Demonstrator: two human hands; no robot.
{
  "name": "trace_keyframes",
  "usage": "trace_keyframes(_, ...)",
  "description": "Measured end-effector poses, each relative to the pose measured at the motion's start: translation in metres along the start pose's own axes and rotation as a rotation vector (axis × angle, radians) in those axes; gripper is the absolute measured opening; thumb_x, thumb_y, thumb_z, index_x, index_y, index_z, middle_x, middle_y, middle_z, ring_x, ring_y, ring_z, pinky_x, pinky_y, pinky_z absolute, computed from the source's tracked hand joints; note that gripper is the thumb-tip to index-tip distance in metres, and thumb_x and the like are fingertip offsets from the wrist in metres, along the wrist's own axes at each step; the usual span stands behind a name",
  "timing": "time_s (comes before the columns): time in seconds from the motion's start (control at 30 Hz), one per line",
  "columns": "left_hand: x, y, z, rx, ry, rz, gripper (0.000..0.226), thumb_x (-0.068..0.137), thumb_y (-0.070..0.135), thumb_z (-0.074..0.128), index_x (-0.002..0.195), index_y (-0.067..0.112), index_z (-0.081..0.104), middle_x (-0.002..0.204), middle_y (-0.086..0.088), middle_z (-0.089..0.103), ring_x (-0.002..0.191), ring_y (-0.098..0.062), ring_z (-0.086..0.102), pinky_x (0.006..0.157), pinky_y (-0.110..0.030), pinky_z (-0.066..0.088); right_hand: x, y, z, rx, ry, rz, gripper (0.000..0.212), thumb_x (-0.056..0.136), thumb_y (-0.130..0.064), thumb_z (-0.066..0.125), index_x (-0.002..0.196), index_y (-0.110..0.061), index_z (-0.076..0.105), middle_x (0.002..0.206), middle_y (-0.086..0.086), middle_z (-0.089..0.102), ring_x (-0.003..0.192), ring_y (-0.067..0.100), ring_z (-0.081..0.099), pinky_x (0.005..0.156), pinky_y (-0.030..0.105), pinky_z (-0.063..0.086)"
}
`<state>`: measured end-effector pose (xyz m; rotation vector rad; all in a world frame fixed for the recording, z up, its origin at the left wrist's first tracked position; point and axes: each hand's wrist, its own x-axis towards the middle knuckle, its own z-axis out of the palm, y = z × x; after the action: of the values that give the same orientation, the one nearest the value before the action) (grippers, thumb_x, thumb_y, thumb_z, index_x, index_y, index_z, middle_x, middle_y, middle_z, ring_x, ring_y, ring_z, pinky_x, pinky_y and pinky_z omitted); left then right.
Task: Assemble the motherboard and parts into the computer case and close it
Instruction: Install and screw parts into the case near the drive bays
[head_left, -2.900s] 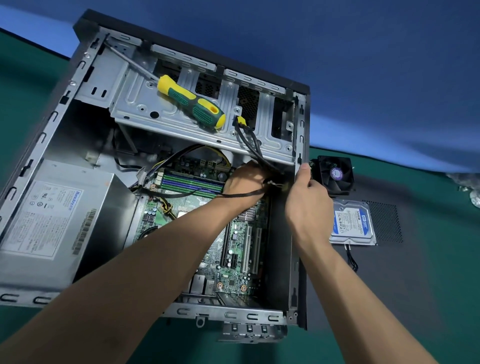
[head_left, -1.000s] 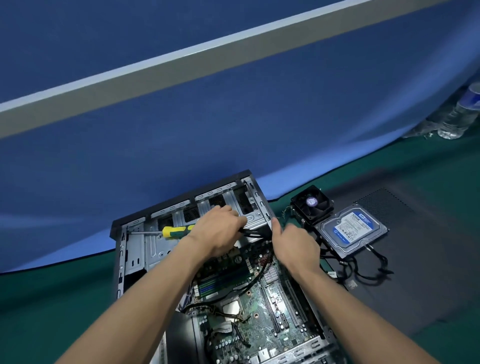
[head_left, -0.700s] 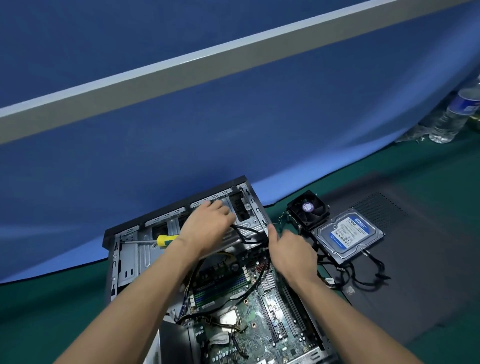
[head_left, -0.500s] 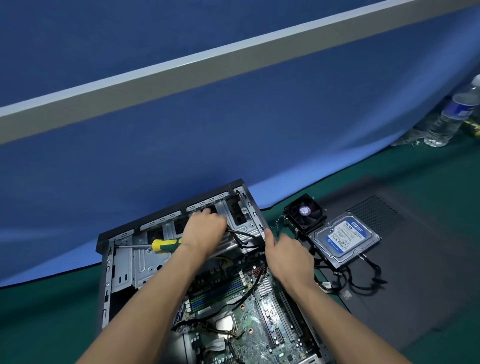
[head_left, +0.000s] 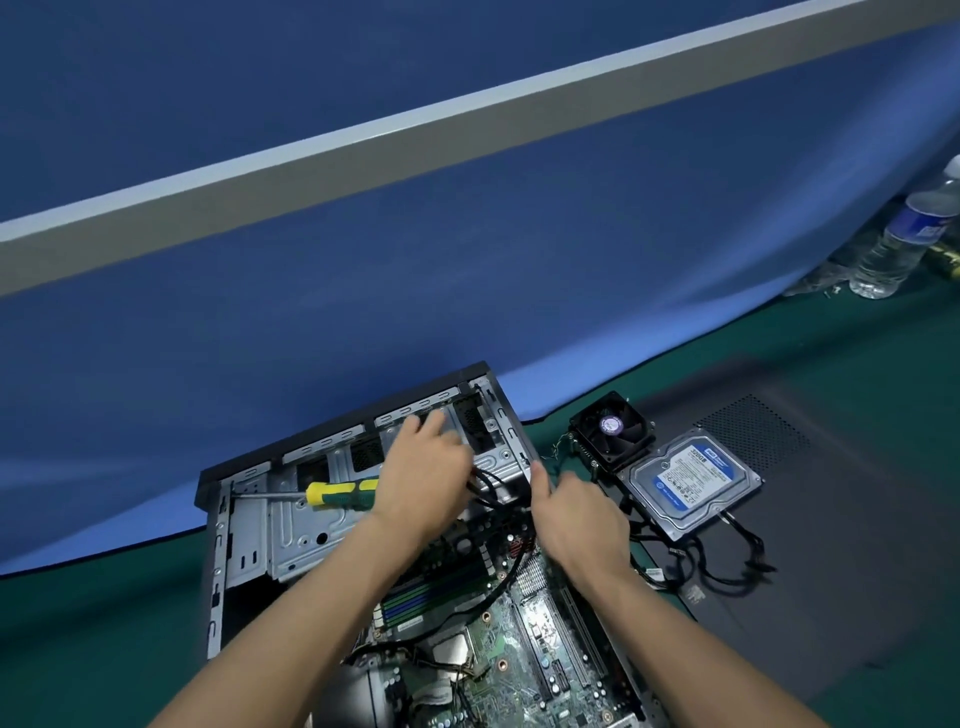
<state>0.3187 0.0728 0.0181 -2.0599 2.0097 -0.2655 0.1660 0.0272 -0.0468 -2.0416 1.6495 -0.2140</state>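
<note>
The open computer case (head_left: 213, 561) lies on its side, with the green motherboard (head_left: 524, 649) seated inside. My left hand (head_left: 426, 470) reaches over the metal drive cage (head_left: 301, 535) near the case's far end. Black cables (head_left: 493, 491) come out from under its palm, and it seems to hold them. My right hand (head_left: 574, 517) sits on the case's right wall with the thumb pointing up inside and the fingers curled over the outside. A yellow-green screwdriver (head_left: 337, 493) lies on the cage beside my left wrist.
A black CPU cooler fan (head_left: 613, 431) and a blue-labelled hard drive (head_left: 691, 478) with loose cables (head_left: 727, 566) lie right of the case. The dark side panel (head_left: 841, 519) is under them. A water bottle (head_left: 898, 244) stands far right by the blue backdrop.
The view has tilted up and pulled back. My left hand moved from the motherboard area up onto the drive cage with the cables. My right hand stayed at the case's right wall.
</note>
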Motion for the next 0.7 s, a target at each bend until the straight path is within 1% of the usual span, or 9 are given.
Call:
trace_keyframes(0.07, -0.009, 0.01, -0.006, 0.05, -0.078, 0.05, 0.015, 0.085, 0.026, 0.055, 0.085, 0.015, 0.065, 0.092, -0.002, 0.068, 0.101, -0.024, 0.043, 0.083, -0.037, 0.029, -0.001, -0.001, -0.001, 0.0, 0.002, 0.004, 0.057, 0.098, -0.056, 0.014, 0.086, -0.016, 0.053, 0.069, -0.003, 0.054, 0.064, 0.015, 0.053, 0.056, 0.029, 0.035)
trace_keyframes(0.13, -0.019, 0.019, -0.003, 0.002, -0.15, 0.086, 0.02, 0.089, 0.031, 0.055, 0.086, 0.013, 0.065, 0.091, -0.005, 0.069, 0.098, -0.024, 0.051, 0.085, -0.037, 0.034, -0.002, -0.001, -0.002, -0.004, 0.008, 0.003, 0.056, 0.098, -0.056, 0.014, 0.085, -0.017, 0.052, 0.067, -0.004, 0.05, 0.063, 0.016, 0.051, 0.056, 0.03, 0.033)
trace_keyframes(0.17, -0.024, 0.021, 0.0, -0.07, -0.186, 0.072, 0.024, 0.091, 0.035, 0.054, 0.088, 0.014, 0.064, 0.091, -0.006, 0.068, 0.095, -0.024, 0.056, 0.083, -0.036, 0.039, -0.002, -0.001, -0.002, -0.006, 0.009, -0.001, 0.056, 0.097, -0.056, 0.014, 0.085, -0.017, 0.052, 0.066, -0.004, 0.049, 0.063, 0.016, 0.05, 0.056, 0.03, 0.033)
trace_keyframes(0.23, -0.034, 0.023, 0.011, -0.234, -0.243, 0.021, 0.029, 0.095, 0.04, 0.049, 0.093, 0.015, 0.063, 0.092, -0.006, 0.068, 0.087, -0.026, 0.063, 0.075, -0.033, 0.046, -0.002, 0.0, -0.002, -0.011, 0.009, -0.009, 0.059, 0.097, -0.056, 0.014, 0.086, -0.016, 0.055, 0.069, -0.003, 0.053, 0.065, 0.017, 0.052, 0.056, 0.029, 0.033)
trace_keyframes(0.33, -0.048, 0.028, 0.029, -0.29, -0.278, 0.01, 0.03, 0.098, 0.038, 0.043, 0.096, 0.014, 0.061, 0.095, -0.007, 0.067, 0.087, -0.029, 0.063, 0.068, -0.034, 0.043, -0.001, 0.002, -0.001, -0.003, 0.006, -0.025, 0.062, 0.097, -0.056, 0.014, 0.09, -0.014, 0.058, 0.075, 0.0, 0.059, 0.068, 0.019, 0.055, 0.058, 0.03, 0.035)
trace_keyframes(0.43, -0.059, 0.035, 0.04, -0.276, -0.265, 0.025, 0.026, 0.1, 0.035, 0.04, 0.102, 0.015, 0.056, 0.1, -0.008, 0.067, 0.089, -0.03, 0.063, 0.066, -0.035, 0.041, -0.001, 0.002, -0.001, -0.002, 0.003, -0.023, 0.061, 0.098, -0.057, 0.015, 0.087, -0.014, 0.057, 0.069, -0.002, 0.055, 0.066, 0.018, 0.054, 0.057, 0.029, 0.034)
trace_keyframes(0.53, -0.063, 0.044, 0.039, -0.242, -0.254, 0.011, 0.02, 0.098, 0.026, 0.044, 0.112, 0.015, 0.053, 0.11, -0.008, 0.06, 0.088, -0.03, 0.064, 0.062, -0.035, 0.04, 0.0, 0.001, 0.001, -0.005, 0.019, -0.022, 0.057, 0.098, -0.055, 0.016, 0.084, -0.016, 0.055, 0.062, -0.006, 0.047, 0.058, 0.012, 0.046, 0.053, 0.028, 0.03)
trace_keyframes(0.63, -0.062, 0.058, 0.028, -0.35, -0.168, -0.059, 0.022, 0.096, 0.025, 0.048, 0.113, 0.011, 0.053, 0.114, -0.011, 0.054, 0.085, -0.033, 0.064, 0.06, -0.036, 0.039, 0.0, 0.002, 0.002, -0.011, 0.018, -0.03, 0.06, 0.098, -0.055, 0.016, 0.089, -0.014, 0.058, 0.068, -0.002, 0.05, 0.067, 0.019, 0.049, 0.061, 0.03, 0.033)
trace_keyframes(0.7, -0.059, 0.062, 0.022, -0.463, -0.111, -0.127, 0.03, 0.095, 0.028, 0.049, 0.118, 0.009, 0.047, 0.116, -0.012, 0.05, 0.084, -0.033, 0.062, 0.061, -0.037, 0.04, 0.001, 0.001, 0.002, -0.021, 0.015, -0.027, 0.062, 0.098, -0.055, 0.016, 0.093, -0.013, 0.061, 0.073, 0.001, 0.052, 0.071, 0.022, 0.05, 0.064, 0.032, 0.034)
